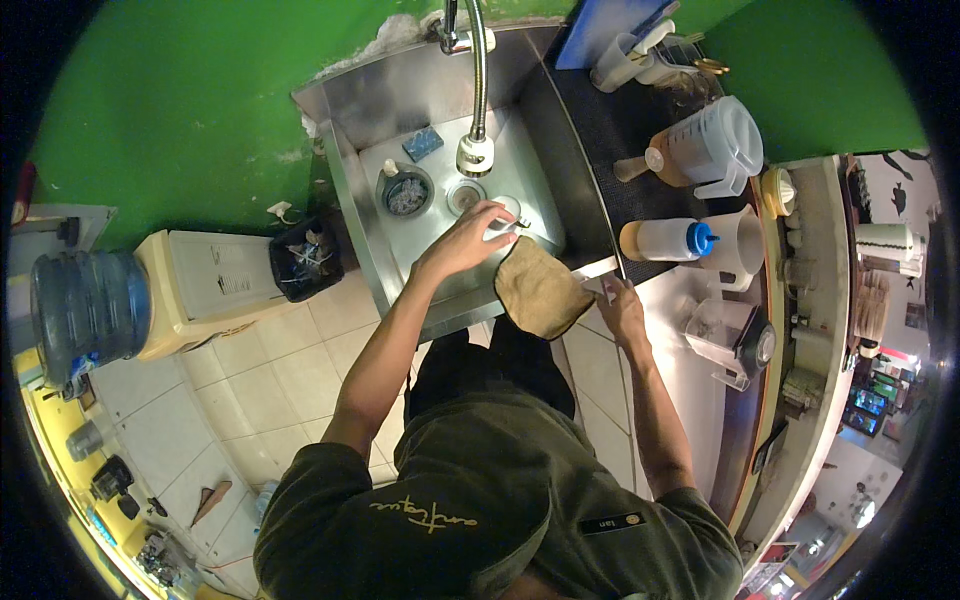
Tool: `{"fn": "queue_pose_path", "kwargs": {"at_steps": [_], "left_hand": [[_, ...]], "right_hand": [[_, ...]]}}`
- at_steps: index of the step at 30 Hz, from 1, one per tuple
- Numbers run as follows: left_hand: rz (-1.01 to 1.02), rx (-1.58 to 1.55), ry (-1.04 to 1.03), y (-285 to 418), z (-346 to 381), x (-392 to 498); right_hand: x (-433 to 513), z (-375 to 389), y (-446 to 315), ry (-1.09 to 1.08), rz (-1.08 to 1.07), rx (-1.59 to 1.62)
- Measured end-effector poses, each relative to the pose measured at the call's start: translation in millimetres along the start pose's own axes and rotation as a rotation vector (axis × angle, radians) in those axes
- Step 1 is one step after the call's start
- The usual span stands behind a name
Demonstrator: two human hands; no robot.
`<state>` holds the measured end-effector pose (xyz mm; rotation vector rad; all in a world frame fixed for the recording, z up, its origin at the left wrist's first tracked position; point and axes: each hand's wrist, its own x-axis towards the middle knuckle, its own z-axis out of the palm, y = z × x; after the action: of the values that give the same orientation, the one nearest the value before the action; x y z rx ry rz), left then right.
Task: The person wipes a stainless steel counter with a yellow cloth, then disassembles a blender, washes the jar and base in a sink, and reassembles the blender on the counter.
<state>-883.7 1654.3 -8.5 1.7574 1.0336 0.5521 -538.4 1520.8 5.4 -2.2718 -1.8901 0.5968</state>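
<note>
My left hand (476, 234) is over the steel sink (525, 172), thumb and fingers around a small clear round cup or lid (505, 211). A small dark piece shows beside its fingertips. Just right of this hand, a tan fabric-like piece with a dark edge (544, 289) covers part of the sink's front rim; whether it is held is unclear. My right hand (624, 307) is at the corner where sink and counter meet, fingers partly bent near the rim; what it grips, if anything, is hidden. In the sink lie a blue sponge (423, 143) and a dark bowl with a scouring pad (406, 196).
A flexible faucet hose (480, 75) hangs over the sink. Along the right counter stand a measuring pitcher (705, 142), a squeeze bottle with a blue cap (667, 239), a clear jug (735, 241) and a blender jar (724, 334). A lined bin (304, 262) is left of the sink.
</note>
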Motion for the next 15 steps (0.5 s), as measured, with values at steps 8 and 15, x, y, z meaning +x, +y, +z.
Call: {"fn": "queue_pose_path", "kwargs": {"at_steps": [8,15], "left_hand": [[-0.36,-0.247,0.119,-68.0,20.4,-54.5],[-0.636,-0.319,0.295,-48.8,14.6,-127.8]], "right_hand": [[158.5,121.1,-25.2,-0.303,-0.246,0.22],[239.9,259.7,-7.6,-0.553,0.031,-0.037]]}}
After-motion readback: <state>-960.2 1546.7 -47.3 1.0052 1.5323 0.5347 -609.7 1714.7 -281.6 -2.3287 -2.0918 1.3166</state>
